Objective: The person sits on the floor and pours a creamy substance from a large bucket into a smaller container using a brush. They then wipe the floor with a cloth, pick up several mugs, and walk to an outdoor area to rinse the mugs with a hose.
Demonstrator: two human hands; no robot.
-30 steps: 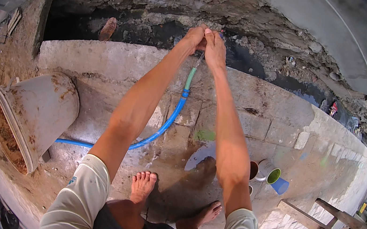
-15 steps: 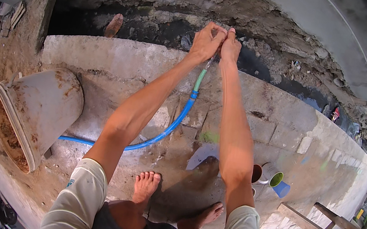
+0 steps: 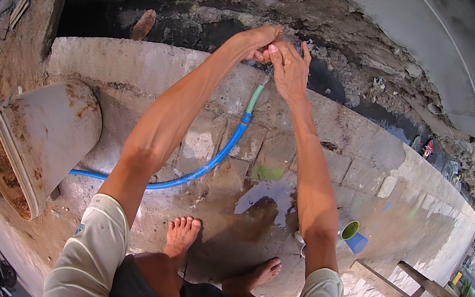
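Note:
My two hands meet over the dark drainage channel, just past the concrete ledge. My left hand [image 3: 259,42] is closed, its fingers curled against the right one; anything inside it is hidden. My right hand [image 3: 289,69] has its fingers apart, with the thumb toward the left hand, and nothing shows in its grip. Wet skin glistens where they touch. Below them lies a blue hose [image 3: 226,153] with a green end piece [image 3: 254,97]. A clear stream of water [image 3: 267,79] runs from that end toward my hands.
A rust-stained white bucket [image 3: 59,128] lies on its side at left. Right of my forearm are a blue cup [image 3: 356,242] and a cup with a green inside [image 3: 350,229]. Wooden planks [image 3: 400,293] stand at lower right. A puddle [image 3: 267,199] wets the paving.
My hands have shifted slightly left and turned against each other; the right fingers have spread. The puddle between my arms now shows more fully. The whole view has shifted a little.

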